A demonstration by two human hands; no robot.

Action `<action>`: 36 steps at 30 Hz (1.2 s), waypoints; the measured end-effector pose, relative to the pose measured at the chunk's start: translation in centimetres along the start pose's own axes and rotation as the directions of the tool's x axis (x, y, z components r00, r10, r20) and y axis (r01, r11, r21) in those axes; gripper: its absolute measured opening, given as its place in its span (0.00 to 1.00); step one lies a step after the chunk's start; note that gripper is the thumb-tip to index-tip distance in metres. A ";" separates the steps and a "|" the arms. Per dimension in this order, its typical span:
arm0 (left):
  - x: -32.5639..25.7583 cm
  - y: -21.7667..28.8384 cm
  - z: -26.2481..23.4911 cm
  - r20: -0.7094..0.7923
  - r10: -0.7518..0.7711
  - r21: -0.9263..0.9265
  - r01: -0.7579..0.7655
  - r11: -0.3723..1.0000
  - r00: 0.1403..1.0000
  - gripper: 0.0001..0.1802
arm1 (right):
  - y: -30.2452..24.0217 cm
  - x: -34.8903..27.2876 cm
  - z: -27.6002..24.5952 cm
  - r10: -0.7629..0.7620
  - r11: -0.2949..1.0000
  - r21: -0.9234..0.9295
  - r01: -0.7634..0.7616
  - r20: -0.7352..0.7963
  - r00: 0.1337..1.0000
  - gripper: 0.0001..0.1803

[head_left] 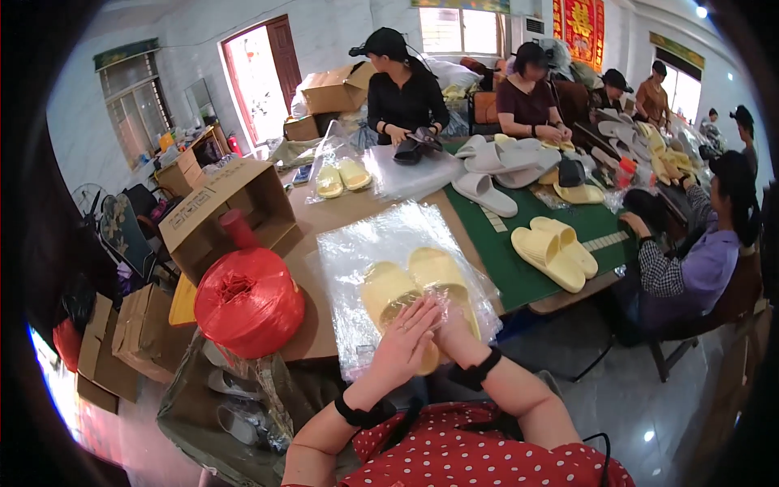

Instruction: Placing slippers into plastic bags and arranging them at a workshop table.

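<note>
A pair of pale yellow slippers (pixel 381 286) lies side by side, toes pointing away from me, among see-through plastic bags (pixel 345 243) at the table's near edge. My left hand (pixel 408 337) rests across the heel end of the left slipper, its fingers stretched out flat and close to my other hand. Beside it, my right hand (pixel 456 331) reaches over the heel of the right slipper. Shiny plastic and my left fingertips hide the right fingers, so their grip does not show.
A large red roll of plastic twine (pixel 247 304) stands left of the bags, before an open cardboard box (pixel 231 215). Another yellow pair (pixel 556 253) sits on the green mat (pixel 519 272), near grey slippers (pixel 485 195). Several co-workers sit around the table; bagged yellow slippers (pixel 343 176) lie farther off.
</note>
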State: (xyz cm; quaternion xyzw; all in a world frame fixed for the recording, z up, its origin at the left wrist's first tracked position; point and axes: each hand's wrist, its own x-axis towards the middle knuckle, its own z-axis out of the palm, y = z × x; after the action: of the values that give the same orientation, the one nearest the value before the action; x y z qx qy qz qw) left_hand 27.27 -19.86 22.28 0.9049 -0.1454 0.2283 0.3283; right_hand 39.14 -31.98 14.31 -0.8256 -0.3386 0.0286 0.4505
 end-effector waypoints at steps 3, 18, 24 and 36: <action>0.0 0.8 -0.2 0.085 0.070 -0.060 -0.065 0.996 0.994 0.24 | 2.3 0.9 3.0 -0.364 0.923 0.095 0.373 -0.102 0.926 0.19; -3.3 1.1 -5.2 0.015 0.127 0.179 -0.128 0.976 0.992 0.30 | -4.1 13.3 4.4 -0.113 0.924 -0.379 0.058 -0.125 0.986 0.17; -7.7 -2.6 -3.3 -0.428 -0.375 0.123 0.464 0.877 0.822 0.30 | -4.6 9.2 5.8 -0.187 0.932 -0.346 0.112 -0.191 0.964 0.26; -10.3 -4.4 -3.6 -0.564 -0.353 0.014 0.436 0.900 0.747 0.29 | -8.6 -5.8 -11.7 -0.117 0.789 0.476 -0.388 0.737 0.666 0.12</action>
State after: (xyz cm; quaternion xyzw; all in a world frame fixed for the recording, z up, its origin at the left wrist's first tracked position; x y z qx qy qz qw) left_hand 19.12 -13.05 17.20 0.8325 0.1664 0.4127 0.3302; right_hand 34.24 -40.70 26.27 -0.5807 -0.3963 0.4979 0.5078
